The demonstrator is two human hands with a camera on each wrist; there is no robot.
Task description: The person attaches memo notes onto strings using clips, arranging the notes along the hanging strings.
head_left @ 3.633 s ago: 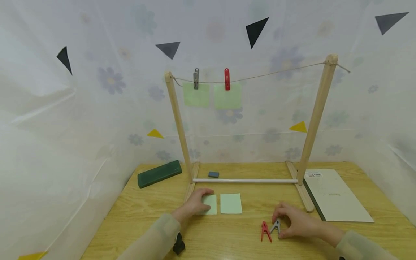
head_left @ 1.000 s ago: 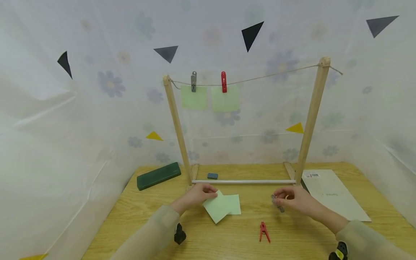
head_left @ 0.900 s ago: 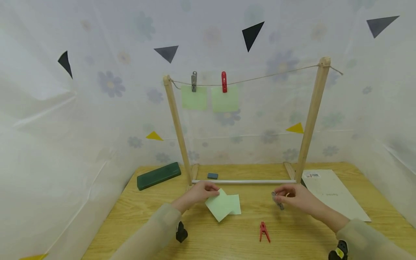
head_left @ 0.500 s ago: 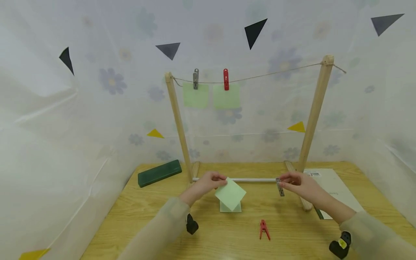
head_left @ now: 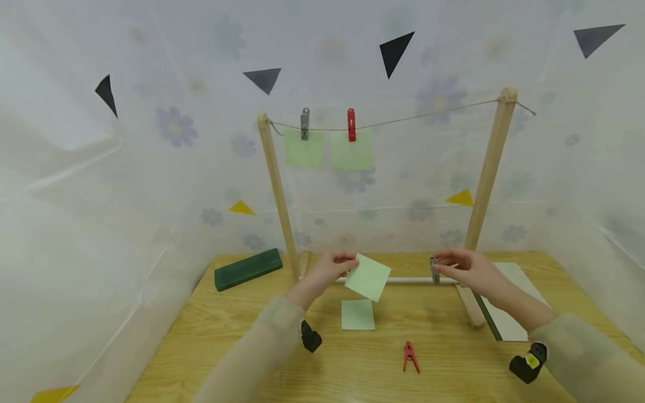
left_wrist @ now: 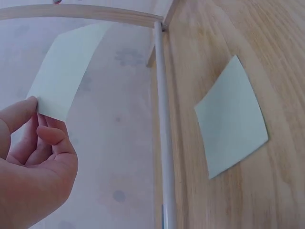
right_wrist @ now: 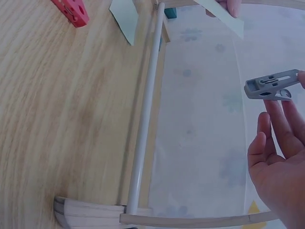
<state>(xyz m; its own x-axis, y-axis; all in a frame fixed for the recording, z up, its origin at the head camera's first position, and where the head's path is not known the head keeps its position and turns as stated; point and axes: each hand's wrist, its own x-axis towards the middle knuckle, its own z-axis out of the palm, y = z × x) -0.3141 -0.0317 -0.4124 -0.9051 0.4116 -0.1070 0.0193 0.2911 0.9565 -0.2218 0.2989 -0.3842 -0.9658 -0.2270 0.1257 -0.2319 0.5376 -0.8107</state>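
Note:
My left hand (head_left: 325, 274) pinches a pale green paper square (head_left: 369, 277) by one corner, in the air above the table. In the left wrist view the thumb and fingertips hold that paper's lower edge. My right hand (head_left: 468, 271) pinches a grey clothespin (head_left: 434, 271) between thumb and fingers, level with the white crossbar in the head view. A second green paper square (head_left: 358, 315) lies flat on the table below the left hand. A red clothespin (head_left: 410, 357) rests on the table nearer to me.
A wooden frame (head_left: 487, 168) carries a string (head_left: 423, 115), where a grey clothespin (head_left: 304, 124) and a red clothespin (head_left: 351, 125) hold two green papers. A white crossbar (head_left: 403, 280) joins its feet. A dark green case (head_left: 248, 270) lies left, a notebook (head_left: 514, 313) right.
The left hand has lifted one paper square off the table, up and to the right. The right hand has picked up the grey clothespin from beside the red one and raised it.

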